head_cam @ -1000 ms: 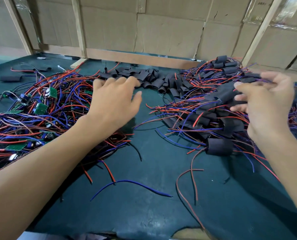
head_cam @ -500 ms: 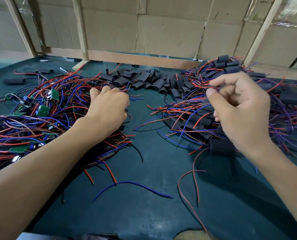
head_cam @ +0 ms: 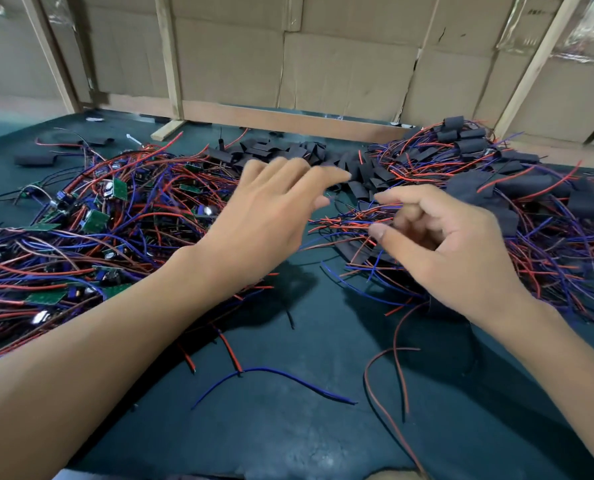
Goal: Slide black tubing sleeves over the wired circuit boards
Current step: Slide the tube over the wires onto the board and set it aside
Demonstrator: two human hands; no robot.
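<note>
Two bare hands over a green table heaped with wires, boards and black sleeves.

The left hand [head_cam: 268, 220], mid-frame, is spread with fingers straight, holding nothing, above the edge of the bare wired circuit boards [head_cam: 91, 220] piled at left. The right hand [head_cam: 441, 244], right of centre, has its fingers loosely curled with thumb out; it grips nothing I can see. Loose black tubing sleeves [head_cam: 288, 150] lie across the upper middle; sleeved boards [head_cam: 517, 188] are heaped at upper right. A blue wire [head_cam: 275, 375] lies alone on the table [head_cam: 306, 438] near the bottom.
</note>
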